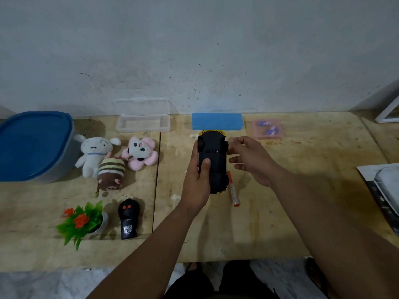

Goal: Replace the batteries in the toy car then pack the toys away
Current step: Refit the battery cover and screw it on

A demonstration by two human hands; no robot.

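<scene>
My left hand grips the toy car, which is turned upside down so its black underside faces up and its yellow body shows at the far end. My thumb lies across the underside. My right hand hovers just right of the car with fingers loosely spread, its fingertips at the car's right front wheel. A red-and-white screwdriver lies on the table beside the car. A small pink case with blue batteries sits at the back right. The black remote control lies at the front left.
Three plush toys lie at the left, beside a blue-lidded tub. An open clear plastic case and a blue box stand by the wall. A small fake plant sits at the front left.
</scene>
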